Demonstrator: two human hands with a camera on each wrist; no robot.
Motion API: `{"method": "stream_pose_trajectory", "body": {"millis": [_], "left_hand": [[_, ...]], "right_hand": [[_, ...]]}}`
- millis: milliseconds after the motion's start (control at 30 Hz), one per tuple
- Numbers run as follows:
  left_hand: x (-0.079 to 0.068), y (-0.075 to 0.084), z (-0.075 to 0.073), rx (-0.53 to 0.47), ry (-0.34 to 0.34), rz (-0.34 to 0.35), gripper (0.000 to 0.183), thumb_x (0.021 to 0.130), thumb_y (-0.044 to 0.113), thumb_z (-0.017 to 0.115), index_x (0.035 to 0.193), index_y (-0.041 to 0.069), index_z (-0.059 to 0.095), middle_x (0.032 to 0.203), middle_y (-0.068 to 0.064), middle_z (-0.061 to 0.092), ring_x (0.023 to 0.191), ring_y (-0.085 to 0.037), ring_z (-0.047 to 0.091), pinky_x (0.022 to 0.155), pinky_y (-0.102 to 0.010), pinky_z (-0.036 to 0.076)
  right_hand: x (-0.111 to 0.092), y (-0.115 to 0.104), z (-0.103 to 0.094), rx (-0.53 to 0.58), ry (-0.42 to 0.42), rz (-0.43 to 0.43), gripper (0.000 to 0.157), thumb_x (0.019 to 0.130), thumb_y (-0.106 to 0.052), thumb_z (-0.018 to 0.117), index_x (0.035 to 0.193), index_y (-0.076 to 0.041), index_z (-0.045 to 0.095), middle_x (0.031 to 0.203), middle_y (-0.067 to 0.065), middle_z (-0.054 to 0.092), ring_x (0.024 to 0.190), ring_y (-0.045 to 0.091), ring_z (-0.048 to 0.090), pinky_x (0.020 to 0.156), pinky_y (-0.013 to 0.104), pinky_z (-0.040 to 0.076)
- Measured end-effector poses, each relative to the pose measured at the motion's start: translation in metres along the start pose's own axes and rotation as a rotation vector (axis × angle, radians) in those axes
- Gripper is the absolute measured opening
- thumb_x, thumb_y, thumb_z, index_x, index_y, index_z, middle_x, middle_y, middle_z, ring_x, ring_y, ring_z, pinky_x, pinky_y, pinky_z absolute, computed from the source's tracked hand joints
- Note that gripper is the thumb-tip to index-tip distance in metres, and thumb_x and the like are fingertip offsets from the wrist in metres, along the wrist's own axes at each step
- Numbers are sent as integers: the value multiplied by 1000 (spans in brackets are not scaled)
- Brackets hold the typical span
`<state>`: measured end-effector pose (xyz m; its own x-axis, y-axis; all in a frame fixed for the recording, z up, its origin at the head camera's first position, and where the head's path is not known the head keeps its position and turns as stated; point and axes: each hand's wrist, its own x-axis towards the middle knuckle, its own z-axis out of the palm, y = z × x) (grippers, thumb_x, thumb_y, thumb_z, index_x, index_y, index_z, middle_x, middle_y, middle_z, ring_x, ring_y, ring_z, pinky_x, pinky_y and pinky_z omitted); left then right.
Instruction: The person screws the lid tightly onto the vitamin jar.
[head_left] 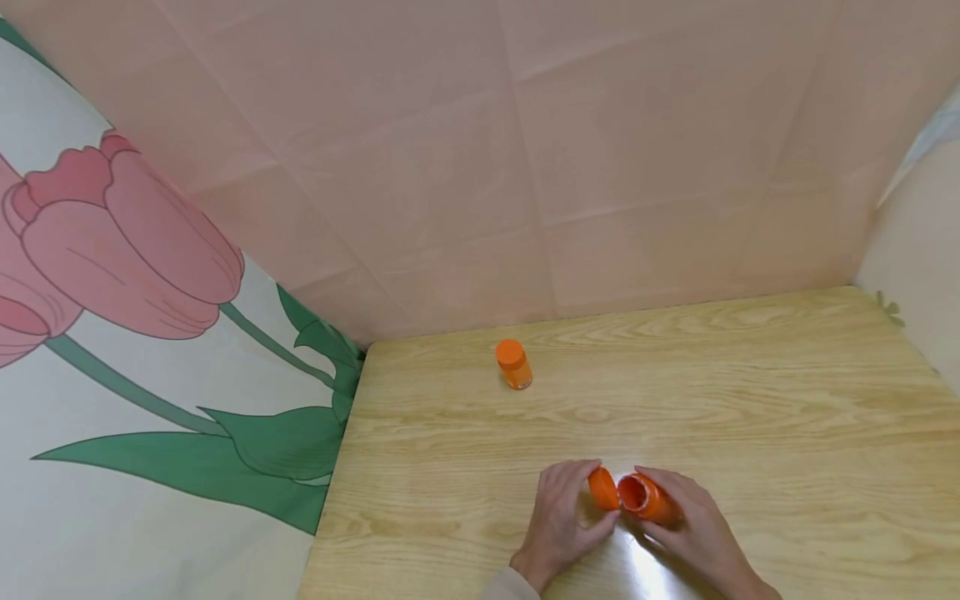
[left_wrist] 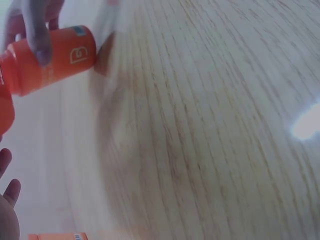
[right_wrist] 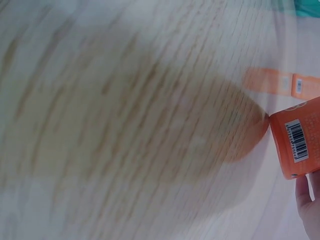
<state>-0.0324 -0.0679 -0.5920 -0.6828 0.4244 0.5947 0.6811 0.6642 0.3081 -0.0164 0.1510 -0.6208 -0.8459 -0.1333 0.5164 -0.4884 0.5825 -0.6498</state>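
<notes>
Near the front of the table my left hand (head_left: 557, 518) pinches an orange screw lid (head_left: 603, 489) between thumb and fingers. Close beside it, my right hand (head_left: 701, 525) grips an orange plastic bottle (head_left: 662, 502) round its body. That bottle has no lid on and is tilted, its round mouth turned toward the lid. Lid and mouth are nearly touching; whether they meet I cannot tell. White print shows on the bottle (left_wrist: 70, 52) in the left wrist view, and a barcode on the bottle (right_wrist: 300, 137) in the right wrist view. What is inside is unclear.
A second orange bottle (head_left: 515, 367), lid on, stands upright farther back on the wood-grain table (head_left: 720, 383). Behind the table hangs a plain pinkish cloth (head_left: 540, 167). A tulip-printed sheet (head_left: 247, 400) borders the left edge.
</notes>
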Motion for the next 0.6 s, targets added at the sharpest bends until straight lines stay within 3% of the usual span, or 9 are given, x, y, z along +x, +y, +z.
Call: {"method": "stream_pose_trajectory", "body": {"millis": [367, 600], "left_hand": [[7, 4, 2, -8, -14, 37, 64, 77, 43, 82, 127, 15, 55, 121, 7, 62, 112, -8, 57, 102, -26, 41], [12, 8, 4, 4, -22, 50, 60, 76, 49, 82, 122, 17, 59, 117, 10, 65, 109, -6, 58, 101, -25, 41]], "right_hand": [[1, -3, -2, -14, -17, -7, 84, 50, -13, 94, 128, -15, 65, 116, 5, 69, 115, -8, 45, 104, 4, 17], [1, -3, -2, -23, -25, -8, 86, 50, -12, 94, 130, -17, 64, 116, 5, 69, 115, -6, 46, 102, 6, 20]]}}
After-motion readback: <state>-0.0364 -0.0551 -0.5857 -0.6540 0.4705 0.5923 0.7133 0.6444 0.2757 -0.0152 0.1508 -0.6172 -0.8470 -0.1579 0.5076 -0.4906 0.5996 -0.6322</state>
